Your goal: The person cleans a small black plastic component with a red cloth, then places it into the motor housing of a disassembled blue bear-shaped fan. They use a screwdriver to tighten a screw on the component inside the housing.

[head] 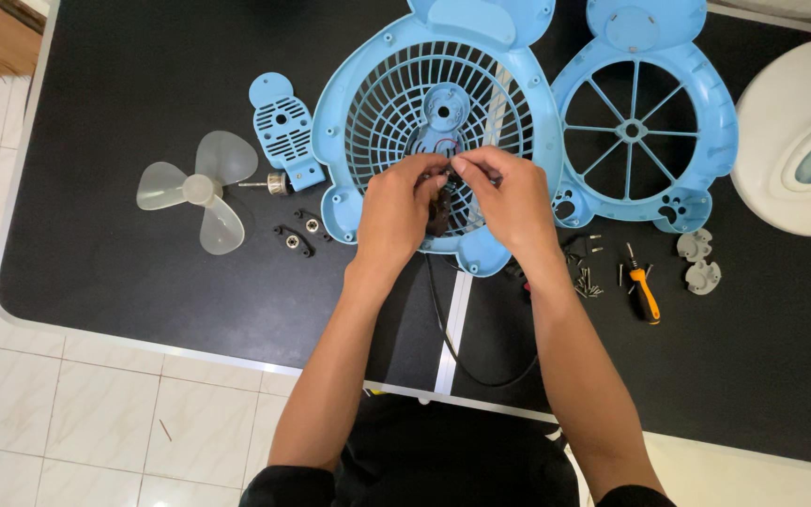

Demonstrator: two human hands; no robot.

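Both hands meet over a light blue fan housing [349, 113] with a round grille, lying flat on a black table [124, 282]. My left hand [394, 208] and my right hand [509, 199] pinch a small dark part with thin wires [439, 214] above the lower part of the grille. A black cable [443, 324] runs from under the hands toward the table's front edge. What exactly sits between the fingertips is partly hidden.
A second blue grille half [645, 127] lies to the right. A translucent fan blade [201, 188], a blue motor cover [283, 127] and small nuts [300, 235] lie to the left. Loose screws [589, 280], an orange-handled screwdriver [645, 293], grey clips [699, 261] and a white object [800, 141] lie to the right.
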